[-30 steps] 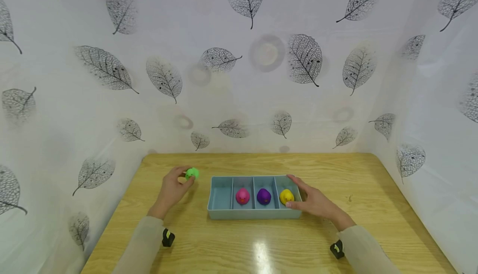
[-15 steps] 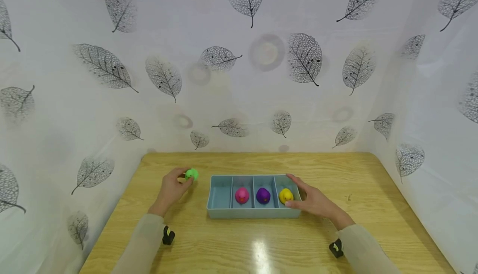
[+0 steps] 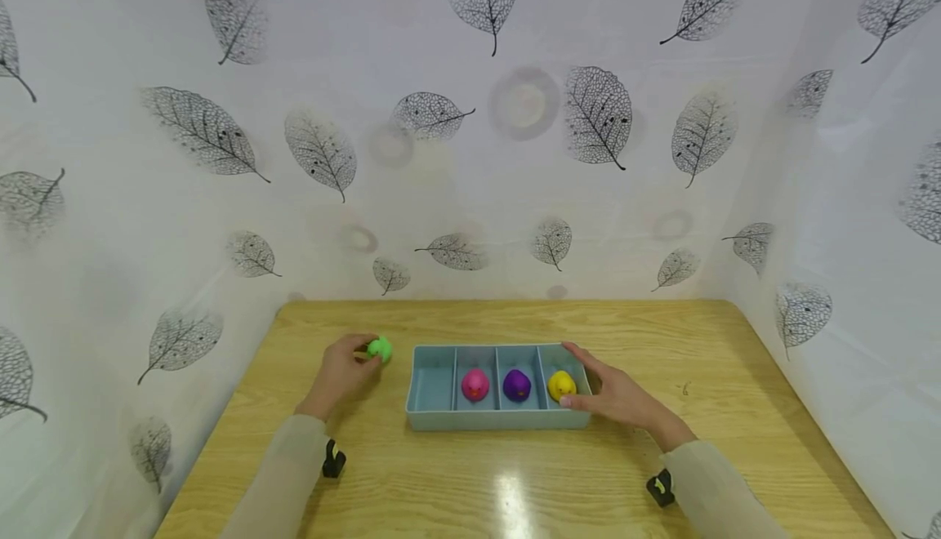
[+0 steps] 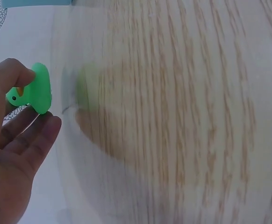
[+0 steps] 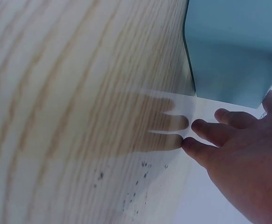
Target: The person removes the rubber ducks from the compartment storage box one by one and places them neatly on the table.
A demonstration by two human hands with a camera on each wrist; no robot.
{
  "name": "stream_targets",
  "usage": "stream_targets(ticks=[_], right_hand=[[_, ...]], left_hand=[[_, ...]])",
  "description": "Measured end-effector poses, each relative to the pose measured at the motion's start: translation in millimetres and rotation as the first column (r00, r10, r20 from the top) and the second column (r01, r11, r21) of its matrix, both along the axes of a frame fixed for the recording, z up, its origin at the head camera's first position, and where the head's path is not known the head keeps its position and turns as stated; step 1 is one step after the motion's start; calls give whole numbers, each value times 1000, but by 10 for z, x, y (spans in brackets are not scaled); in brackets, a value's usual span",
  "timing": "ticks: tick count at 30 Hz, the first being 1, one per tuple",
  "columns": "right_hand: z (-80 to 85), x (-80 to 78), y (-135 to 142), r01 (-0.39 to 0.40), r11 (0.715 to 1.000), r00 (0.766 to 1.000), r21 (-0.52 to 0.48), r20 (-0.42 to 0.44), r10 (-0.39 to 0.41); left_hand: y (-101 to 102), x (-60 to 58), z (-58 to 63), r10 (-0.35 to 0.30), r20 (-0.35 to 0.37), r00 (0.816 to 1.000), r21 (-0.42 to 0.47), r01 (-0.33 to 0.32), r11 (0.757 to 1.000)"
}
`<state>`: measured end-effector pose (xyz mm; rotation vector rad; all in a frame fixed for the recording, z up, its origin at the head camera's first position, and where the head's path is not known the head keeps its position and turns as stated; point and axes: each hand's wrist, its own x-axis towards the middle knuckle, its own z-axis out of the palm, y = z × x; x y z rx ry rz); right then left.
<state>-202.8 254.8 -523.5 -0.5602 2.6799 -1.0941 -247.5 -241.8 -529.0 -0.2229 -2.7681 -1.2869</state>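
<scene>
My left hand (image 3: 344, 369) pinches a green rubber duck (image 3: 379, 349) between thumb and fingers, left of a grey-blue divided tray (image 3: 500, 420). In the left wrist view the duck (image 4: 42, 88) is close over the table, base towards the wood. Pink (image 3: 475, 385), purple (image 3: 517, 385) and yellow (image 3: 562, 385) ducks each sit in their own compartment; the leftmost compartment is bare. My right hand (image 3: 621, 396) rests on the tray's right end, thumb by the front rim, overlapping the yellow duck, forefinger at the back rim. Its other fingers (image 5: 213, 133) extend loosely beside the tray wall (image 5: 234, 56).
The wooden table (image 3: 441, 490) carries the tray near its middle. A white leaf-print sheet (image 3: 470, 180) stands behind it and along both sides. A black wrist camera (image 3: 334, 459) sits on the left wrist, another black one (image 3: 661, 488) on the right.
My left hand has shifted slightly nearer and tilted, still pinching the green duck, which has turned so its face is less visible. My right hand keeps its place on the tray.
</scene>
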Motion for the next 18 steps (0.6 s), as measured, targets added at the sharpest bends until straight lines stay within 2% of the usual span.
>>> stream_targets(ticks=[5, 18], right_hand=[[-3, -5, 4, 5, 1000, 1000, 12, 0, -5], [-9, -6, -4, 10, 1000, 1000, -11, 18, -10]], left_hand=[[47, 26, 26, -11, 54, 998, 14, 10, 1000], [96, -30, -42, -29, 15, 999, -43, 30, 999]])
